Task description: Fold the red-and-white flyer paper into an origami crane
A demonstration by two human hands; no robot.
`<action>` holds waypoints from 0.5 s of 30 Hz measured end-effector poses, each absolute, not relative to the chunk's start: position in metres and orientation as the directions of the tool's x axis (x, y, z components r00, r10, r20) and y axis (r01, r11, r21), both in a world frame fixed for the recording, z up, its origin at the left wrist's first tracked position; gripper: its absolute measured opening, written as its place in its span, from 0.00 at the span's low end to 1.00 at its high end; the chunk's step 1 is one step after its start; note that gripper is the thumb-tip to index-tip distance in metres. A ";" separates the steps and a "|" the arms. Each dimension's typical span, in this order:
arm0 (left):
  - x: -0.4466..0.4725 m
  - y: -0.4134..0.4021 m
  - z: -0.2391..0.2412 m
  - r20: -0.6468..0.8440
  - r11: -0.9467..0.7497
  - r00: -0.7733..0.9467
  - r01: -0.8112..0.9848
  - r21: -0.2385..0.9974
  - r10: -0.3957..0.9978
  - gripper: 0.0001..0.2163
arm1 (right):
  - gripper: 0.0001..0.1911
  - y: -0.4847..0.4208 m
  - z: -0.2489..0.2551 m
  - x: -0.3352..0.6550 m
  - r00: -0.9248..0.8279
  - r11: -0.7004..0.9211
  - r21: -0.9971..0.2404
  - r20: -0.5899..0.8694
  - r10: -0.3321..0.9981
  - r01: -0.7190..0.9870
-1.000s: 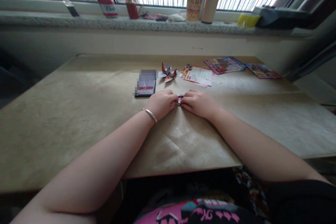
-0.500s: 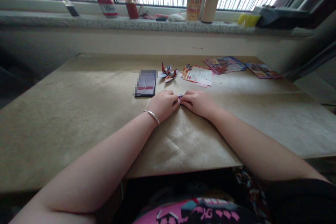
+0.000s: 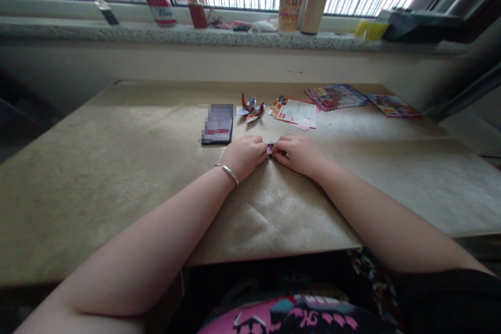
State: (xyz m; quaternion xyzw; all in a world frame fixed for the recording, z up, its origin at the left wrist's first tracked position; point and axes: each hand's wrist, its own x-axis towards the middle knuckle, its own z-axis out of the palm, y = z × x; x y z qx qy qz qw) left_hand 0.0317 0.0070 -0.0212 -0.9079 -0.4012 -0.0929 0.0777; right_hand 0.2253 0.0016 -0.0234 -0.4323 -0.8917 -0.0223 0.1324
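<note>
Reaching forward over the counter (image 3: 129,182) with both bare forearms, angled inward to meet near the middle. Low over the surface, backs upward, knuckles bent and fingers curled inward, with only a narrow gap between left hand (image 3: 245,156) and right hand (image 3: 298,154). Wearing a silver bangle (image 3: 230,175) on the left wrist.

Pinching a small piece of folded printed paper (image 3: 270,150) between the two sets of fingertips, one side in each of the hands. Visible only as a sliver in the gap, running away from the body; too covered by fingers to tell its full long axis or pointed end.

Just beyond and left of the left hand, a dark-framed smartphone (image 3: 219,125), lying flat. Farther back, near the smartphone, a folded paper figure (image 3: 253,110) with raised points. To its right, white-and-orange printed sheets (image 3: 299,113), then colourful printed booklets (image 3: 344,97), near the far edge.
</note>
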 end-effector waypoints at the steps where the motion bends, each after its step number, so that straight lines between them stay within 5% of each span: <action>1: 0.032 0.006 -0.020 0.220 -0.663 0.660 0.745 -0.069 0.719 0.15 | 0.13 0.002 -0.023 0.225 -0.594 0.626 -0.065 0.251 0.764 0.777; 6: 0.033 0.005 -0.018 0.219 -0.626 0.611 0.779 0.004 0.761 0.14 | 0.10 0.004 -0.024 0.224 -0.556 0.595 -0.134 0.240 0.795 0.793; 15: 0.032 0.012 -0.028 0.274 -0.566 0.503 0.783 0.258 0.820 0.06 | 0.06 0.010 -0.032 0.223 -0.394 0.443 -0.451 0.204 0.896 0.775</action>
